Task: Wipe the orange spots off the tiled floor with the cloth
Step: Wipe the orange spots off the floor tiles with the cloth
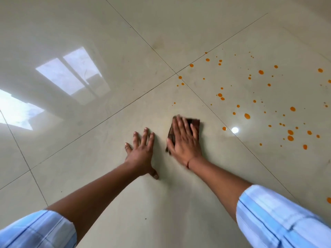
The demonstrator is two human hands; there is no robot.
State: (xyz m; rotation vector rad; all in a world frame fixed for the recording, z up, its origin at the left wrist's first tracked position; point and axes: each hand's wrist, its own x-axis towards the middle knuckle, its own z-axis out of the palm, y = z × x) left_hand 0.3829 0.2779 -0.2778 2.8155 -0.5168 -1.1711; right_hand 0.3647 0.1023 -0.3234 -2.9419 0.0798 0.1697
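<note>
A dark brown folded cloth [195, 123] lies flat on the glossy beige tiled floor [107, 140]. My right hand [184, 140] presses down on it with fingers stretched out, covering most of it. My left hand [141, 153] rests flat on the bare tile just left of the cloth, fingers spread, holding nothing. Several orange spots [247, 116] are scattered over the tile to the right and beyond the cloth, the nearest one [224, 128] a short way right of it. A few small spots [180, 77] sit near the grout crossing ahead.
Dark grout lines [176, 74] cross just beyond my hands. Window reflections [71, 76] glare on the tiles at left. A bright lamp reflection [235, 130] shines among the spots. One more orange spot [329, 200] lies at the right edge.
</note>
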